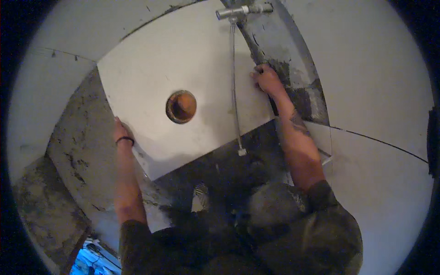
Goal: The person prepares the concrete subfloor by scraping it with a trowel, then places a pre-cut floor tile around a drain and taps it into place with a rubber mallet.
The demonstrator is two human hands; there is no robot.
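Note:
A large pale tile (pixel 142 87) stands against the wall in front of me. A round hole near its middle shows an orange pipe (pixel 184 104) behind it. My left hand (pixel 121 130), with a dark band at the wrist, is at the tile's left edge; its fingers are partly hidden there. On the opposite side my right hand (pixel 267 80) has its fingers curled at the right edge, beside a dark gap. A metal valve (pixel 233 13) sticks out at the top, and from it a braided hose (pixel 235 96) hangs down across the tile's face.
Bare, mortar-smeared wall (pixel 78 133) lies left of the tile, and a rough grey strip (pixel 286 57) runs along its right. Larger pale tiles (pixel 371 82) cover the wall farther right. Blue material (pixel 94 259) shows at the lower left.

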